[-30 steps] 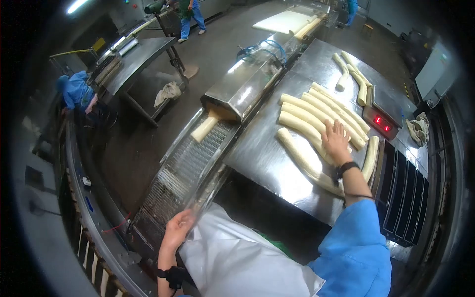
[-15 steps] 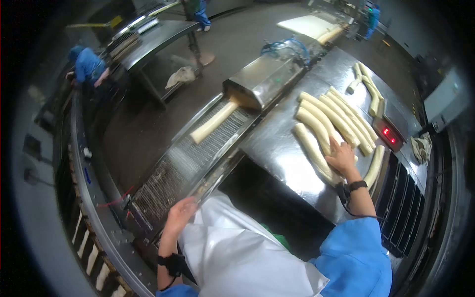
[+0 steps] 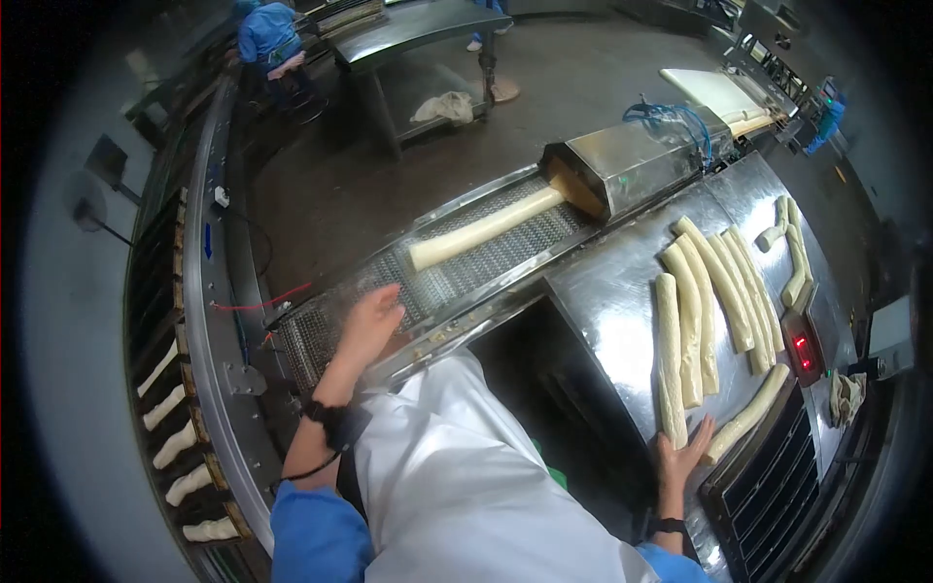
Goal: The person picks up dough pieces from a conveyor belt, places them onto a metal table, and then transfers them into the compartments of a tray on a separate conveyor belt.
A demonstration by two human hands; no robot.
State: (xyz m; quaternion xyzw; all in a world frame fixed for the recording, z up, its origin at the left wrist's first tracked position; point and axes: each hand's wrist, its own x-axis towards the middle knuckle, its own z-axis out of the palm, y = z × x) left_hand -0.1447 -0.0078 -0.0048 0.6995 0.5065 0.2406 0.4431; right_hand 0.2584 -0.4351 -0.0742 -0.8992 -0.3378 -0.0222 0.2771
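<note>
Long pale dough logs lie on a steel table to my right. My right hand is at the near end of the leftmost dough log, its fingers spread and touching that end. A shorter dough log lies just beyond those fingers, beside a black slotted tray. Over the near part of a mesh conveyor hovers my left hand, fingers apart with nothing in them. Farther up the belt another dough log sticks out of a metal housing.
A scale display glows red at the table's right. On the left, a rail runs past slots holding dough pieces. A person in blue works at the far left. Behind the conveyor stands a steel table.
My view has swung right. My right hand has moved from the middle of the dough logs to a log's near end. The belt log reaches farther out, and my left hand now hangs over the mesh.
</note>
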